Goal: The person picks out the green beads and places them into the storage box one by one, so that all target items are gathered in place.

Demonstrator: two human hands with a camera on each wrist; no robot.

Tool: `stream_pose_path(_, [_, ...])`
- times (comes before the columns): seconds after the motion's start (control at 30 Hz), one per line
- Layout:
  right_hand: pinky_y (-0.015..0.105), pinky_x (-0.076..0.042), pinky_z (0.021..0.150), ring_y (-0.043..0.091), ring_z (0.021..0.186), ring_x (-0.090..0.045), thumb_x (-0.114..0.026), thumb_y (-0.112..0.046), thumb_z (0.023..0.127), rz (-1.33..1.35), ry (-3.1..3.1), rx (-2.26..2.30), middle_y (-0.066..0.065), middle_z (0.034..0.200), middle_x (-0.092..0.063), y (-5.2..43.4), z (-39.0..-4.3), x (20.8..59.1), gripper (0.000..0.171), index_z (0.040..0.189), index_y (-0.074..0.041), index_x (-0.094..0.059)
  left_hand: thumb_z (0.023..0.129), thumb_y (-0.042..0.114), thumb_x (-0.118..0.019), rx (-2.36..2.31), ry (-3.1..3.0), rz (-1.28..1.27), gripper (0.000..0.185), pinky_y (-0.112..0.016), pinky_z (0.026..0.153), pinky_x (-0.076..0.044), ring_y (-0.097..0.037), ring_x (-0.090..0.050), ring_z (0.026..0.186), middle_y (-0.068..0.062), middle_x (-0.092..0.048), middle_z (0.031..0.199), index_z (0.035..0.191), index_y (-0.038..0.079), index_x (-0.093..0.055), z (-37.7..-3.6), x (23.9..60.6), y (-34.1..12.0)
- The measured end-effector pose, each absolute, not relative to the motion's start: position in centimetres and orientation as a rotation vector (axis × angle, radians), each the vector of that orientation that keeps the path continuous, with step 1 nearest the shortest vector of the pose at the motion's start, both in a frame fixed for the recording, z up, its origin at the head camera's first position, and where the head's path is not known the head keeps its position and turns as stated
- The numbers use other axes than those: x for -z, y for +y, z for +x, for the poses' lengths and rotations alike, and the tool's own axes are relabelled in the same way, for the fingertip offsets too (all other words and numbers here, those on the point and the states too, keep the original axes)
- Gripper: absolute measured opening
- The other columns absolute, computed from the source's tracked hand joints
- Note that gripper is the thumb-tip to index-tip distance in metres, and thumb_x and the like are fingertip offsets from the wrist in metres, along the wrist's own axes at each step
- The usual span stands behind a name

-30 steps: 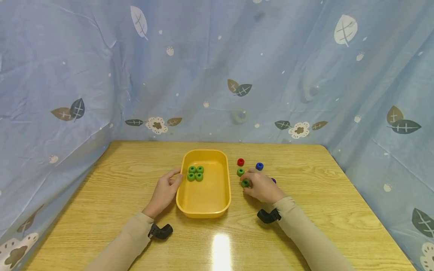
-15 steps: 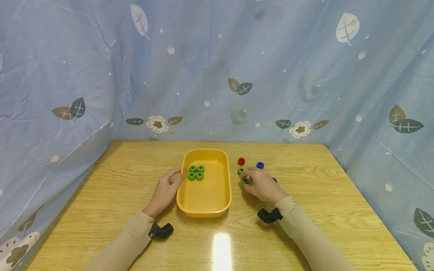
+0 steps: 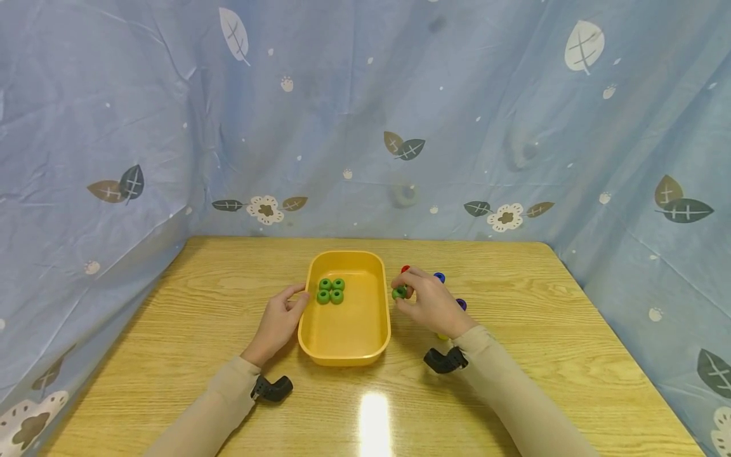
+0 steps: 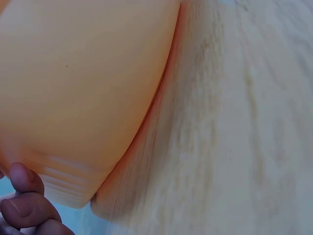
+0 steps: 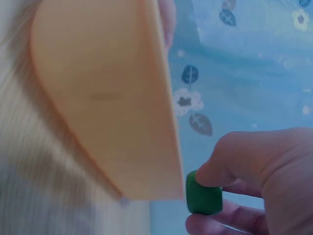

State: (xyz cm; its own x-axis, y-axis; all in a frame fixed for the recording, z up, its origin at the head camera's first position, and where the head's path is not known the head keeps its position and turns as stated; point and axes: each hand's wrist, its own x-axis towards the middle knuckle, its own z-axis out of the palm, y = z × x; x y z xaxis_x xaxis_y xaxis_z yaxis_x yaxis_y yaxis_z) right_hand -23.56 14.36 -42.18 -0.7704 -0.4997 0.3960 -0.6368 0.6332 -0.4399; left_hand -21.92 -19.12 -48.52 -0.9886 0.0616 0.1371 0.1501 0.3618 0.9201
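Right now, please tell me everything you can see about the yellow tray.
The tray is a yellow, smooth, plastic-looking oblong dish with rounded corners and a raised rim. It sits flat on the wooden table, near the middle, its long side running away from the person. Four green rings lie in a square at its far left end. The left hand touches its left wall.

Right hand (image 3: 431,306) pinching, left hand (image 3: 280,320) relaxed

Bare table (image 3: 514,355) lies open right of the tray (image 3: 345,357); 4 green rings (image 3: 330,291) crowd its far end.
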Motion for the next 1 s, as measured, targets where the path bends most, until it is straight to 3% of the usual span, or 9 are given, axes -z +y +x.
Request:
stream_pose_path(0.47, [0.026,-0.049,0.069,0.019,0.08,-0.06,-0.074,-0.01,0.094,1.09,-2.638,-0.81,0.002,0.104,-0.066,10.2,-24.5,39.8,0.019,0.113,-0.012,-0.073,0.11,0.035,-0.054,1.741,-2.517,-0.217,0.05,-0.023,0.074,-0.057,-0.031,-0.078,0.093,-0.025,-0.077,0.108,0.149,0.003,-0.055,-21.8,48.6,-19.1])
stream_pose_path(0.7, [0.026,-0.052,0.075,0.024,0.084,-0.064,-0.073,-0.01,0.097,1.174,-2.695,-0.832,0.006,0.113,-0.068,8.3,-24.9,39.3,0.019,0.116,-0.009,-0.072,0.11,0.032,-0.055,1.719,-2.517,-0.201,0.048,-0.024,0.07,-0.056,-0.026,-0.077,0.085,-0.023,-0.078,0.1,0.147,0.002,-0.056,-22.0,48.4,-19.0])
stream_pose_path(1.0, [0.024,-0.052,0.075,0.018,0.082,-0.064,-0.078,-0.006,0.093,1.284,-2.737,-0.787,0.006,0.111,-0.071,5.1,-25.8,39.2,0.022,0.114,-0.005,-0.075,0.109,0.033,-0.056,1.701,-2.532,-0.168,0.047,-0.025,0.066,-0.053,-0.02,-0.075,0.079,-0.021,-0.079,0.097,0.147,0.004,-0.057,-22.0,48.4,-19.0])
